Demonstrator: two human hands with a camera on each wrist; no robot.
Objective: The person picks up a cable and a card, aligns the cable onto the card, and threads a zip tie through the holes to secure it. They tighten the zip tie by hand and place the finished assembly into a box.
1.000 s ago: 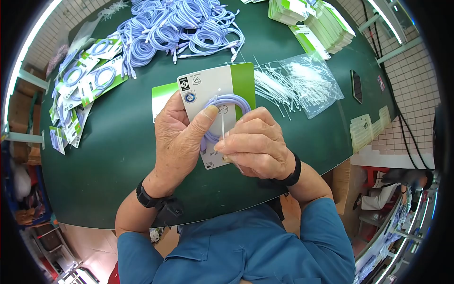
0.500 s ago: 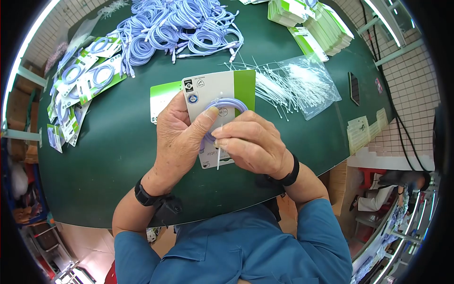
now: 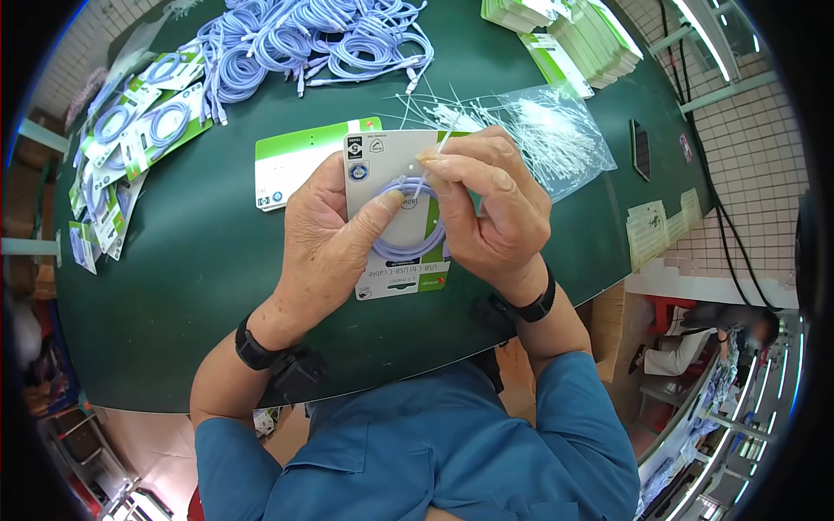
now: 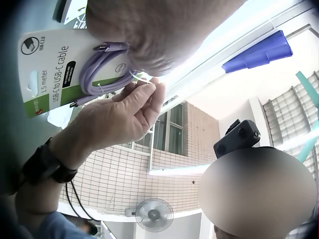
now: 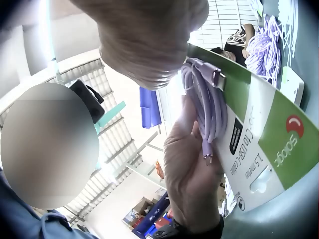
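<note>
My left hand (image 3: 326,239) holds a white and green card (image 3: 369,187) over the table, its thumb pressing a coiled lilac cable (image 3: 400,253) against the card. Above the coil, my right hand (image 3: 495,204) pinches a thin white tie (image 3: 449,135) between thumb and fingertips; the tie runs down to the coil's upper part. In the left wrist view the right hand (image 4: 117,119) pinches the tie beside the coil (image 4: 87,74). The right wrist view shows the cable's plugs (image 5: 219,79) lying on the card's printed side.
Blank cards (image 3: 295,161) lie left of the held card. Beyond are a heap of lilac cables (image 3: 287,43), carded cables (image 3: 130,139) at left, loose white ties in a plastic bag (image 3: 556,139), card stacks (image 3: 595,43) and a phone (image 3: 640,149). A person sits at far right.
My right hand has moved up from the card's lower part to its top edge, with the tie now pointing upward. The card's printed lower part and more of the blank cards have come into view.
</note>
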